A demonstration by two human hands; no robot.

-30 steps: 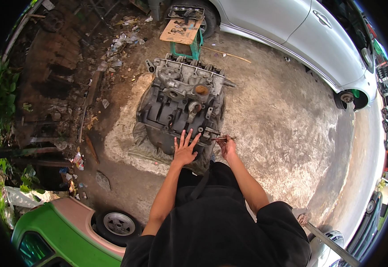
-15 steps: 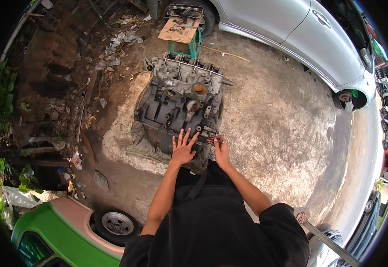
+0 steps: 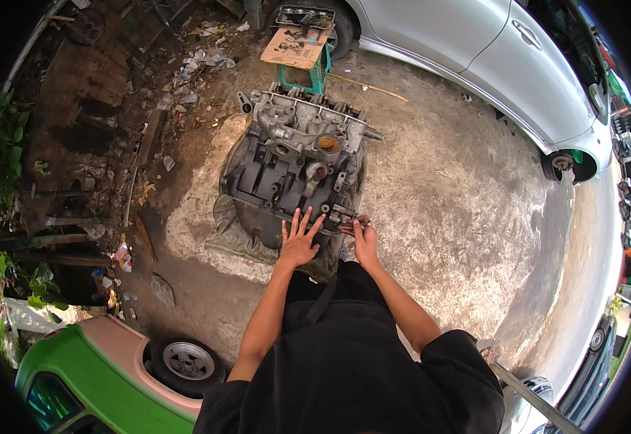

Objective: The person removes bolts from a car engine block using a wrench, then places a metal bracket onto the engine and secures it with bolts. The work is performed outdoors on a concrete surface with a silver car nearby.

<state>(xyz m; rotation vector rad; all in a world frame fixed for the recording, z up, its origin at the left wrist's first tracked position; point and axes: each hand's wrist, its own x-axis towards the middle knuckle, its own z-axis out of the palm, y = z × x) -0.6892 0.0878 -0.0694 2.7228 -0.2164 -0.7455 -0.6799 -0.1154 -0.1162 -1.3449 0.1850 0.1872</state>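
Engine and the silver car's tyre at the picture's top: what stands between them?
In the head view, a green stool topped with a cardboard sheet bearing small dark parts stands between the engine and the tyre.

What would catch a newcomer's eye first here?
First, the large grimy engine at centre, on a crumpled sheet, with the left hand spread over its near edge and the right hand at its near right corner. Then the silver car, upper right, and the green-and-pink vehicle, lower left.
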